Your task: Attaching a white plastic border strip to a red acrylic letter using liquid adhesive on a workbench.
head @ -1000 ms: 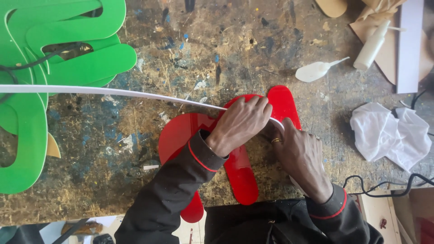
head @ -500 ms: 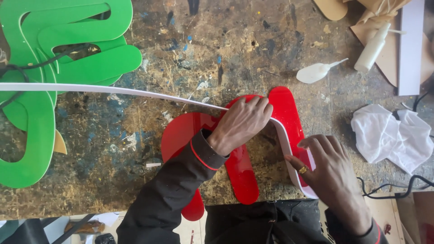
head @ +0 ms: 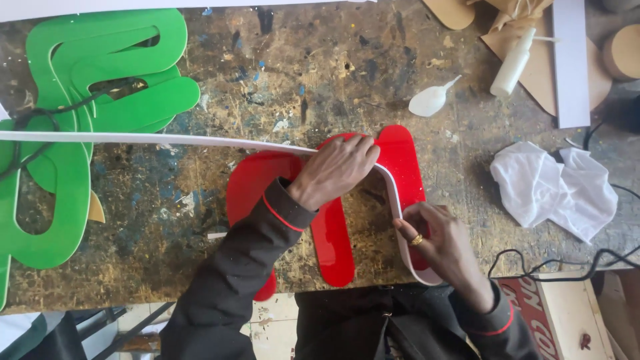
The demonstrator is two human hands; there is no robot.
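Red cutout shape (head: 340,233) lying flat on the paint-spattered workbench (head: 280,80), near edge, centre. White strip (head: 167,139) standing on edge, long axis running left to right across the bench, then curling round the far right lobe of the red shape and turning down its right side toward the near edge. Left hand (head: 337,170) clamped over the strip at the top of the bend, fingers pressing it against the red edge. Right hand (head: 437,237) just right of and nearer than the left, fingers pinching the strip's lower run against the right flank. Right hand closer to the loose tail end. Green cutout (head: 80,133) well apart, far left; crumpled white cloth (head: 553,187) off right.
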